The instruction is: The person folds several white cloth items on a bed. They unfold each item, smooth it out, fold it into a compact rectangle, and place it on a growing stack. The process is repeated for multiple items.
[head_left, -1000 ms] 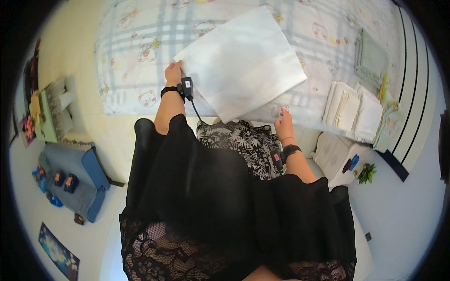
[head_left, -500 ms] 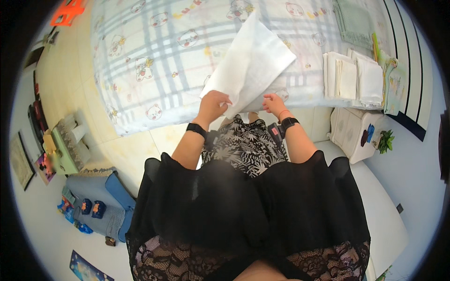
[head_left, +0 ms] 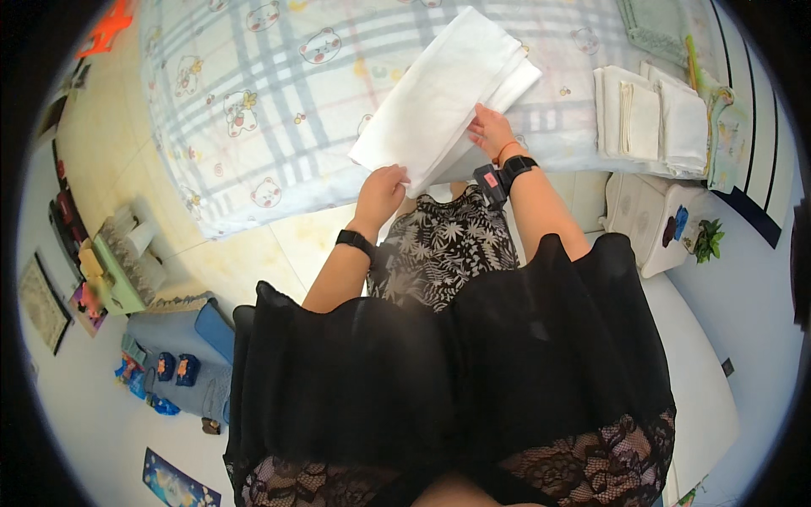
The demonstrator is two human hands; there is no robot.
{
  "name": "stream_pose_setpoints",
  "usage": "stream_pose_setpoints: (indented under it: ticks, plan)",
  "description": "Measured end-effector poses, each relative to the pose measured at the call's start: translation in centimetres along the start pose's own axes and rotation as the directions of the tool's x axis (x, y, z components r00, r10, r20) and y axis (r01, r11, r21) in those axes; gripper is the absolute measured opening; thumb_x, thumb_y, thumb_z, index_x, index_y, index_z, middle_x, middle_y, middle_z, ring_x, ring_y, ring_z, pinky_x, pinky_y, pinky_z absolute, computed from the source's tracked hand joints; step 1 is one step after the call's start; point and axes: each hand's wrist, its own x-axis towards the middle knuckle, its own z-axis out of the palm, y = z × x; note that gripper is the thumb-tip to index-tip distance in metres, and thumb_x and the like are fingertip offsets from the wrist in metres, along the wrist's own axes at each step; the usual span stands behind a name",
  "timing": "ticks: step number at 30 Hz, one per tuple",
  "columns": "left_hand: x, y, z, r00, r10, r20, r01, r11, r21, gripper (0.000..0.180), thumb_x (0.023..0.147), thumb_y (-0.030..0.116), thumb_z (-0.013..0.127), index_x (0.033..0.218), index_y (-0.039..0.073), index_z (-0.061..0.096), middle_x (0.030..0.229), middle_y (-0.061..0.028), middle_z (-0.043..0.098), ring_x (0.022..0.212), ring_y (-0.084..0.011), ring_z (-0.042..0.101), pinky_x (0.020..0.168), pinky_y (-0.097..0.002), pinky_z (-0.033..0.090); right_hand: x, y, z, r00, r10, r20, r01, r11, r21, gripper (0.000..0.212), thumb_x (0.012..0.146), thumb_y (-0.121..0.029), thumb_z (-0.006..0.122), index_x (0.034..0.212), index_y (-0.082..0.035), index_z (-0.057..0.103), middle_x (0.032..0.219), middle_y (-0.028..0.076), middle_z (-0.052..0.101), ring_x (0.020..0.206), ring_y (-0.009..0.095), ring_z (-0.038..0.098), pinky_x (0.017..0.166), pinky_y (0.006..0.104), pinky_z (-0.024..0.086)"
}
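Note:
A white cloth [head_left: 443,89], folded into a long slanting strip with layered edges at its far right end, lies at the near side of the bed. My left hand [head_left: 382,196] pinches the cloth's near corner at the bed's edge. On the cloth's right side, my right hand [head_left: 492,135] grips the edge between thumb and fingers; part of its grip is hidden. Both wrists wear black bands, and a small device sits by the right one.
The bed [head_left: 279,148] has a checked cover with cartoon animals. To the right lie stacked folded white cloths [head_left: 638,122], a green folded textile [head_left: 655,29] and a patterned cloth [head_left: 725,139]. Below stands a white bedside cabinet [head_left: 642,220]. A blue-covered sofa [head_left: 182,338] is at left.
The cloth has been folded over into a narrower strip. My right hand has moved up and left from beside the cloth onto its right edge. My left hand stays at the near corner.

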Motion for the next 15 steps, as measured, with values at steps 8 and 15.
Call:
stream_pose_setpoints:
  ticks: [8,15]
  plan:
    - [-1.1,2.6,-2.8,0.976,0.143,-0.163,-0.127,0.986,0.106,0.015,0.072,-0.005,0.056,0.08,0.007,0.061,0.102,-0.0103,0.067,0.106,-0.03,0.059,0.087,-0.0397,0.048,7.1,-3.5,-1.1,0.964,-0.232,-0.132,0.229,0.973,-0.036,0.04,0.088,-0.031,0.062,0.113,-0.002,0.051,0.104,0.01,0.058,0.093,0.023,0.057,0.078,0.0375,0.051]
    - [-2.4,-0.2,-2.0,0.967,0.051,-0.249,0.009,0.972,0.236,0.014,0.071,-0.004,0.056,0.078,0.007,0.06,0.112,-0.0101,0.063,0.116,-0.0317,0.052,0.095,-0.0399,0.043,3.2,-7.5,0.5,0.858,-0.45,-0.248,0.345,0.862,-0.371,0.031,0.081,-0.027,0.067,0.096,-0.002,0.057,0.087,0.006,0.06,0.074,0.015,0.056,0.062,0.0296,0.048]
